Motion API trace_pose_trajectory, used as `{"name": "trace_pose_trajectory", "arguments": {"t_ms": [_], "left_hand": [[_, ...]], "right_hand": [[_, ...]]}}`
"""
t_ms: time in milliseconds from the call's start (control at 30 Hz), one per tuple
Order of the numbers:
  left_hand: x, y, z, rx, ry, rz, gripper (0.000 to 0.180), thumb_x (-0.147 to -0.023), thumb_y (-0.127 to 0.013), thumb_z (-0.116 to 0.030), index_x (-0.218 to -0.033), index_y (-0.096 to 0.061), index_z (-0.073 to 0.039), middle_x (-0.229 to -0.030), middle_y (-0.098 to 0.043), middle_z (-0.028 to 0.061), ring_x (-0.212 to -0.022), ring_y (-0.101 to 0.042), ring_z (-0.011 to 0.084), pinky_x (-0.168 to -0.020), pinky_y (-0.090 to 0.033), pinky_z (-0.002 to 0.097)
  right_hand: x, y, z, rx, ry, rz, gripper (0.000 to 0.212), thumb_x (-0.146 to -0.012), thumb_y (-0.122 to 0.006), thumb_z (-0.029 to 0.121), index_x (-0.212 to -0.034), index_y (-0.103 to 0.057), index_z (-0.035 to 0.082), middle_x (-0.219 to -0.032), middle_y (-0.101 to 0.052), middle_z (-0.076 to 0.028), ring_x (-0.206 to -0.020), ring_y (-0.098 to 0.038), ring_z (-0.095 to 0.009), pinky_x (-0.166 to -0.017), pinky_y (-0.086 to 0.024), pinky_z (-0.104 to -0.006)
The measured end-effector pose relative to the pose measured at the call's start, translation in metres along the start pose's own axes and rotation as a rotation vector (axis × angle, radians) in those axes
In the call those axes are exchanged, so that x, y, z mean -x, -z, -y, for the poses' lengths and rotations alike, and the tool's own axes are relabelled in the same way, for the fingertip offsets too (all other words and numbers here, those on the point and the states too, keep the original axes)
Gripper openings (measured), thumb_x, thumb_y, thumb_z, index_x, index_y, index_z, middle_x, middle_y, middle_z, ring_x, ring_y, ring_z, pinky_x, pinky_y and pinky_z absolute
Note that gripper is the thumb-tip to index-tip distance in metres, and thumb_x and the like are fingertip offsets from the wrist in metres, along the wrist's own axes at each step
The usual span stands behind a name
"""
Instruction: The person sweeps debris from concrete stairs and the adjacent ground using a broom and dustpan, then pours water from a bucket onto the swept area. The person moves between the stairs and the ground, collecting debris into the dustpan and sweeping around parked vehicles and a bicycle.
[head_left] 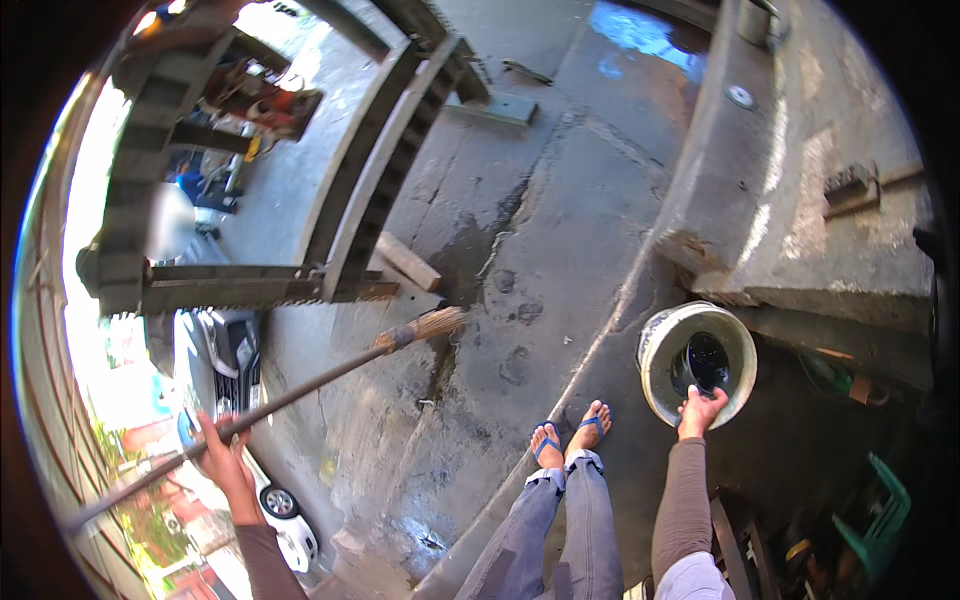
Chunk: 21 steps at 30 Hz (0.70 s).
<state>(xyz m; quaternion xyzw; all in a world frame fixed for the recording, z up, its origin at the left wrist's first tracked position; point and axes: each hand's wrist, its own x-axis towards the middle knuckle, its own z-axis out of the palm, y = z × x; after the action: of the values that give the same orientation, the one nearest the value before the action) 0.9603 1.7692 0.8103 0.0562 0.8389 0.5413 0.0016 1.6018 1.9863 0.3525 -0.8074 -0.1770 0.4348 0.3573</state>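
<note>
A long-handled broom (pixel 300 388) slants across the left side, its straw bristles (pixel 438 322) close to the wet concrete floor. My left hand (pixel 226 458) is closed around its wooden handle. To the right of my feet is a pale, stained bucket (pixel 655 365). My right hand (pixel 702 410) reaches over its near rim, fingers closed at the edge of a small dark round container (pixel 708 358) inside. The container's inside looks dark and shiny, like liquid. The fingertips are partly hidden.
A heavy metal frame (pixel 345 190) stands at upper left, with a wood block (pixel 408 262) at its foot. A concrete ledge (pixel 840 305) runs along the right. A green plastic chair (pixel 880 515) is at lower right, a parked car (pixel 285 510) at lower left. Water pools (pixel 640 35) far ahead.
</note>
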Motion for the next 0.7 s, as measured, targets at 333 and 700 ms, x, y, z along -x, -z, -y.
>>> {"name": "trace_pose_trajectory", "arguments": {"t_ms": [333,700], "left_hand": [[-0.162,-0.028,-0.047,-0.206,0.022,0.061,0.081,-0.091,-0.067,-0.059,-0.122,-0.05,0.014,-0.108,-0.067,0.0252,-0.082,-0.072,0.0334,-0.058,-0.067,0.048],[-0.241,-0.135,-0.009,-0.448,-0.12,0.32,0.076,-0.09,-0.065,-0.066,-0.133,-0.059,-0.003,-0.113,-0.071,0.0158,-0.087,-0.072,0.0232,-0.069,-0.063,0.0399]], "right_hand": [[-0.044,0.03,-0.028,0.929,0.323,0.185,0.052,-0.083,-0.076,0.023,-0.115,-0.055,-0.012,-0.118,-0.062,-0.033,-0.108,-0.061,-0.047,-0.094,-0.048,-0.0524],[-0.082,-0.019,-0.062,1.398,0.5,-0.039,0.026,-0.085,-0.066,0.015,-0.108,-0.06,0.004,-0.091,-0.072,-0.018,-0.085,-0.072,-0.039,-0.072,-0.059,-0.0495]]}}
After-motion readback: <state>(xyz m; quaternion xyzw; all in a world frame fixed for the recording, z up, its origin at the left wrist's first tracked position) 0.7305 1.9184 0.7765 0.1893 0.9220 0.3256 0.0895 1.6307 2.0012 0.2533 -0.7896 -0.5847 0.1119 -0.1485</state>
